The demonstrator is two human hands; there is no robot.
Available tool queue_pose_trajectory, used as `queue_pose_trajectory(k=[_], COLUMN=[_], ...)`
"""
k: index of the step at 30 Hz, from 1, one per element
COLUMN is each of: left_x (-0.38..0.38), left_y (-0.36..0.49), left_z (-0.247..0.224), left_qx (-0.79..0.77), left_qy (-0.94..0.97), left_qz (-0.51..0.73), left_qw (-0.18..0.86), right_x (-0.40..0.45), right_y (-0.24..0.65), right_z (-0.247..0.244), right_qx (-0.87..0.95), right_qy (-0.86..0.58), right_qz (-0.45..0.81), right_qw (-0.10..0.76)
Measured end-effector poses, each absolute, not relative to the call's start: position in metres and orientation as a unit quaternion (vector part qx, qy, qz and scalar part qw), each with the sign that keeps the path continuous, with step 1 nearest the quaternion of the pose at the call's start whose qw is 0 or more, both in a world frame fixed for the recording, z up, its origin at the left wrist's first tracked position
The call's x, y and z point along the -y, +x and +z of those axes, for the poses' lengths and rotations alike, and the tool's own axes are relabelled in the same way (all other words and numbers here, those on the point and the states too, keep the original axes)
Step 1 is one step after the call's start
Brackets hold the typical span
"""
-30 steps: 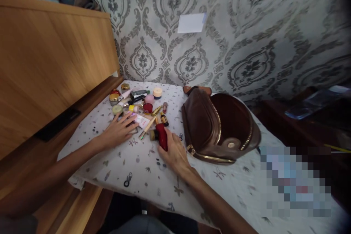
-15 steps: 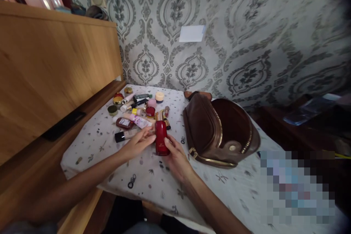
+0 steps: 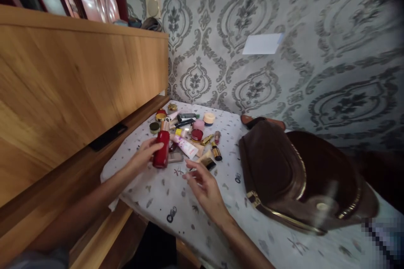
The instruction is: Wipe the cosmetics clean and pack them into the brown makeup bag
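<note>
**Red bottle (image 3: 160,151) grasped in left hand (image 3: 142,157); several items partly concealed**

The red bottle is held near upright by the left hand, above the left front of the cosmetics group. Part of its left side is covered by the thumb; the other fingers are mostly hidden behind it. Whether its base is in contact with the patterned cloth (image 3: 148,193) cannot be determined.

The right hand (image 3: 206,189) is not gripping anything visible; its fingers are loosely extended near a dark, flat-looking item (image 3: 208,164). Contact with that item cannot be confirmed.

A dark red container (image 3: 172,147) is partly masked by the bottle. A white-and-pink tube (image 3: 187,146) is located between the hands, beyond the fingertips. Label print is too small to be read.

The brown bag (image 3: 268,168) is placed at the right, unzipped; its interior is too dark to be inspected. The lower right corner is obscured by pixelation. Both forearms are cut off by the frame.
</note>
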State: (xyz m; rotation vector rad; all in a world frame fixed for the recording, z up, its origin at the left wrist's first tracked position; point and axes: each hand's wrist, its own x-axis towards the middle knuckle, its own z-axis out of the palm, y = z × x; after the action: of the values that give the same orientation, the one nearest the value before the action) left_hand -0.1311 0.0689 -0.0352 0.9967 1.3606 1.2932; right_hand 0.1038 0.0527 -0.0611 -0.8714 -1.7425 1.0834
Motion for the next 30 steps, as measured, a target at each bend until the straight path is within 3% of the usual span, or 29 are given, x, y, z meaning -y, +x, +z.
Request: queue_pose_trajectory(k=[3, 9, 18, 25, 30], left_x=[-0.084, -0.112, -0.131, -0.132, -0.163], left_y=[-0.181, -0.237, -0.245, -0.248, -0.224], left_z=[-0.032, -0.034, -0.030, -0.001, -0.012], left_qx=[-0.668, -0.760, -0.795, -0.769, -0.716], left_qy=[0.485, 0.506, 0.544, 0.602, 0.671], left_qz=[0.471, 0.364, 0.222, 0.206, 0.192], left_qw=[0.313, 0.183, 0.152, 0.069, 0.029], right_x=[-0.056, -0.071, -0.097, -0.115, -0.116], right_y=[0.115, 0.133, 0.153, 0.158, 0.155], right_z=[-0.068, -0.079, -0.078, -0.107, -0.113], right_qx=[0.703, 0.709, 0.725, 0.732, 0.740], right_qy=[-0.378, -0.410, -0.455, -0.484, -0.475], right_qz=[0.389, 0.277, 0.158, 0.143, 0.163], right_qw=[0.460, 0.502, 0.493, 0.459, 0.447])
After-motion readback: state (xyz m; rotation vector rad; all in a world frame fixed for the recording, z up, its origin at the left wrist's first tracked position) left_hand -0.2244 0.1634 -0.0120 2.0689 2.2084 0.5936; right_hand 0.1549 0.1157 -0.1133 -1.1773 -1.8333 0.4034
